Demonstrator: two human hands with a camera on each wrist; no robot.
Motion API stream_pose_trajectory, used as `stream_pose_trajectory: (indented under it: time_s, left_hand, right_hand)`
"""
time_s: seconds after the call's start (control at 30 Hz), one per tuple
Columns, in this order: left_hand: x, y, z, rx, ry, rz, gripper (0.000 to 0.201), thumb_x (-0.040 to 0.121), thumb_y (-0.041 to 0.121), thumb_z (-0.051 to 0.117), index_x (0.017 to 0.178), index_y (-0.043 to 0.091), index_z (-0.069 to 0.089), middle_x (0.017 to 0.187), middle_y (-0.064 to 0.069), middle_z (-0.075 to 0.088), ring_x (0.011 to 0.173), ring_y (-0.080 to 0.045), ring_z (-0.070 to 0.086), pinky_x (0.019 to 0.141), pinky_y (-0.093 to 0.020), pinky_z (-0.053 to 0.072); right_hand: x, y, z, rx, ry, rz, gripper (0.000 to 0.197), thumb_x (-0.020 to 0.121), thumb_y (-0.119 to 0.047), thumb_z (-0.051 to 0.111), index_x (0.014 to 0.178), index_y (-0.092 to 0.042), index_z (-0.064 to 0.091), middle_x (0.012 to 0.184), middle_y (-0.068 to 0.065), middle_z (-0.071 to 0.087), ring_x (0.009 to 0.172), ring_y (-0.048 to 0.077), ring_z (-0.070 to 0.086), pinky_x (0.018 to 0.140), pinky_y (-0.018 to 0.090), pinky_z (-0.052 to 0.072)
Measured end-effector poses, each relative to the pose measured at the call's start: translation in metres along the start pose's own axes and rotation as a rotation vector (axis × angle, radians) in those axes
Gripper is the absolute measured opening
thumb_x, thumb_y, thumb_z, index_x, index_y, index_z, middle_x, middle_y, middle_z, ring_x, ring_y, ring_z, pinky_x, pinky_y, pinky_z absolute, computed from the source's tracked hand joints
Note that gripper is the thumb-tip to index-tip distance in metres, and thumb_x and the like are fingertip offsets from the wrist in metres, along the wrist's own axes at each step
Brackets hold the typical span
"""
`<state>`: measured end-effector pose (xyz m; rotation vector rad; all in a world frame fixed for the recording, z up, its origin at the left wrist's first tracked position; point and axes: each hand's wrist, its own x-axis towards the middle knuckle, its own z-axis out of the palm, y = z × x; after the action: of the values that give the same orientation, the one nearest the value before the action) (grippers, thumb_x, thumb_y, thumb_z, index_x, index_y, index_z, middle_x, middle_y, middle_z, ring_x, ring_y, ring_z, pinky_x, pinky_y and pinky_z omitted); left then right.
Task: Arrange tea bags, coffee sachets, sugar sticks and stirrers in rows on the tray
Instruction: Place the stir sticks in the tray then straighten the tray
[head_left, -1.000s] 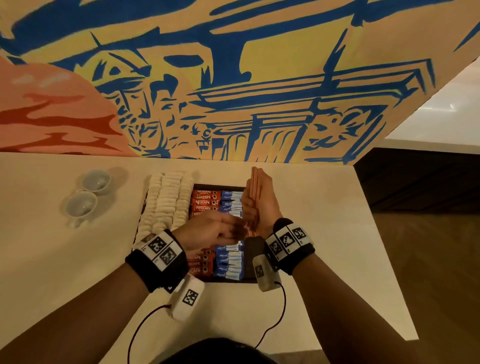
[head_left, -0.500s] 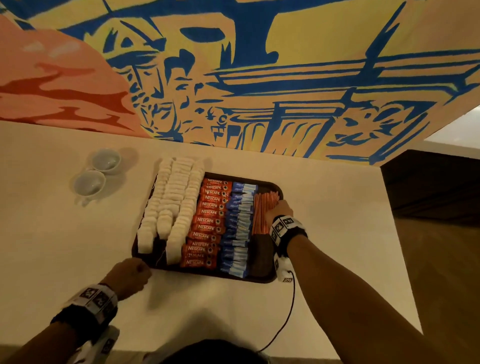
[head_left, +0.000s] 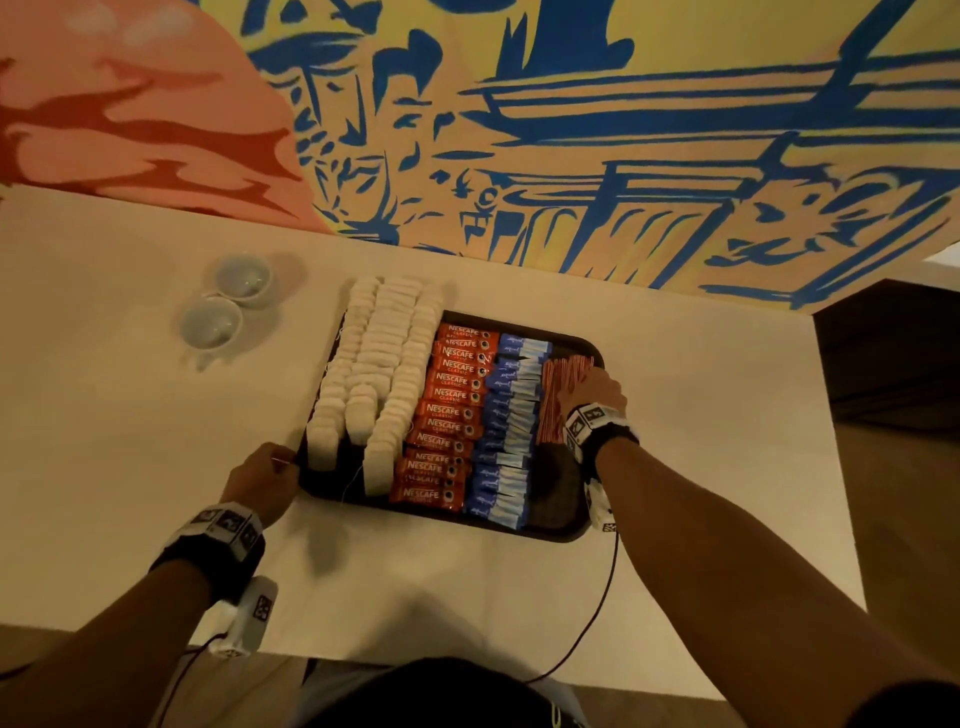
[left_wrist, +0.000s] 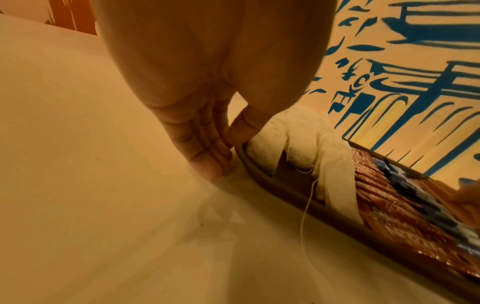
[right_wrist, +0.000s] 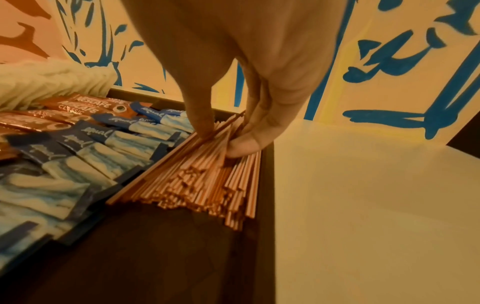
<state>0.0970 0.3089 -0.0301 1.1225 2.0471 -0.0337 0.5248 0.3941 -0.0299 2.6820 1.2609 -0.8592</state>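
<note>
1. The table (head_left: 130, 415) carries everything: our dark tray (head_left: 550, 527) sits toward its far edge under the painted wall, with two white cups (head_left: 228, 301) well apart to the left.
2. On the tray we have four bands side by side: tea bags (head_left: 379, 379) on the left, spilling past the far rim, then red coffee sachets (head_left: 447, 415), blue sugar sticks (head_left: 509, 415), and the stirrers (head_left: 563, 395) along the right wall.
3. We judge the task nearly done. The step in hand is settling the last band, the stirrers.
4. Our right hand (head_left: 592, 395) rests on the far half of the stirrer bundle. In the right wrist view the thumb (right_wrist: 202, 125) presses on one side and the fingertips (right_wrist: 246, 144) curl down on the other, so we pinch part of the bundle loosely rather than clasp it whole.
5. Our left hand (head_left: 265, 480) is at the tray's near left corner. In the left wrist view its fingers are bent together with the thumb tip (left_wrist: 239, 133) meeting them just at the rim. We cannot tell whether it pinches the rim, a tea-bag string, or nothing.
6. Next, we think, the stirrers want squaring: their near ends (right_wrist: 197, 197) lie ragged and fanned, and the near right part of the tray floor is bare.
7. One tea-bag string (left_wrist: 306, 207) trails over the near rim and may need tucking in.
</note>
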Motion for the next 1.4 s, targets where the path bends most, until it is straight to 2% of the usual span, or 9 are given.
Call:
stream_pose_trajectory:
  time_s: [0.23,0.33,0.43,0.53,0.67,0.8,0.97,1.17,1.4]
  left_hand:
    - [0.008,0.002,0.003,-0.015,0.018,0.045,0.015,0.093,0.026,0.064,0.104,0.017,0.063,0.096,-0.011,0.071,0.09,-0.034,0.065,0.083,-0.04,0.05]
    - [0.006,0.001,0.001,-0.045,-0.001,0.061,0.012,0.093,0.027,0.065,0.102,0.018,0.063,0.09,-0.008,0.074,0.084,-0.03,0.07,0.087,-0.041,0.054]
    - [0.006,-0.004,0.001,0.001,-0.014,0.091,0.01,0.093,0.028,0.065,0.094,0.018,0.069,0.084,-0.006,0.075,0.086,-0.028,0.07,0.083,-0.034,0.052]
    - [0.002,-0.011,0.003,-0.052,-0.013,0.064,0.013,0.091,0.031,0.067,0.097,0.019,0.07,0.082,-0.003,0.076,0.083,-0.024,0.071,0.084,-0.033,0.053]
    - [0.004,-0.025,0.0,-0.176,0.004,0.003,0.014,0.088,0.028,0.07,0.099,0.02,0.068,0.08,-0.003,0.076,0.079,-0.024,0.074,0.088,-0.038,0.058]
    - [0.014,-0.029,-0.011,-0.268,0.085,-0.024,0.013,0.086,0.025,0.072,0.098,0.023,0.066,0.091,-0.007,0.076,0.083,-0.028,0.073,0.084,-0.039,0.06]
    - [0.03,-0.014,-0.023,-0.378,0.132,-0.043,0.011,0.085,0.017,0.072,0.09,0.026,0.067,0.092,-0.008,0.075,0.085,-0.031,0.072,0.085,-0.043,0.06]
    - [0.048,0.011,-0.023,-0.489,0.151,-0.05,0.018,0.087,0.008,0.068,0.098,0.022,0.072,0.087,-0.009,0.075,0.076,-0.024,0.073,0.084,-0.039,0.061]
    - [0.064,0.027,-0.025,-0.483,0.19,-0.068,0.018,0.084,0.013,0.073,0.09,0.03,0.072,0.089,-0.005,0.076,0.086,-0.027,0.072,0.089,-0.04,0.06]
  right_hand:
    - [-0.024,0.021,-0.009,0.173,0.096,-0.098,0.056,0.093,-0.041,0.065,0.141,-0.016,0.051,0.136,0.012,0.058,0.124,0.032,0.055,0.103,0.04,0.045]
    - [-0.05,0.048,-0.007,0.335,0.126,0.077,0.057,0.091,-0.033,0.066,0.141,-0.017,0.046,0.141,0.012,0.052,0.125,0.034,0.054,0.101,0.043,0.046]
    - [-0.074,0.077,0.005,0.294,-0.005,0.24,0.059,0.091,-0.028,0.068,0.141,-0.008,0.045,0.143,0.018,0.05,0.127,0.04,0.053,0.104,0.046,0.047]
    - [-0.096,0.091,0.026,0.192,-0.174,0.214,0.04,0.093,-0.021,0.064,0.127,-0.001,0.061,0.121,0.021,0.065,0.106,0.037,0.064,0.094,0.043,0.053]
    - [-0.111,0.088,0.041,0.21,-0.128,0.174,0.031,0.088,-0.005,0.062,0.118,-0.004,0.068,0.109,0.018,0.071,0.096,0.039,0.068,0.088,0.049,0.059]
    - [-0.109,0.073,0.047,0.284,-0.075,0.178,0.035,0.088,-0.002,0.064,0.121,-0.009,0.069,0.118,0.018,0.071,0.104,0.038,0.067,0.092,0.043,0.057]
    - [-0.09,0.056,0.05,0.411,-0.03,0.205,0.035,0.087,-0.002,0.069,0.119,-0.015,0.067,0.116,0.018,0.07,0.082,0.029,0.06,0.069,0.03,0.05]
    - [-0.06,0.04,0.038,0.42,-0.019,0.193,0.033,0.086,-0.002,0.067,0.116,-0.016,0.066,0.111,0.02,0.071,0.078,0.031,0.06,0.07,0.031,0.051]
    - [-0.037,0.022,0.021,0.429,-0.055,0.197,0.037,0.084,0.003,0.069,0.115,-0.018,0.066,0.111,0.018,0.07,0.071,0.032,0.064,0.065,0.044,0.063]
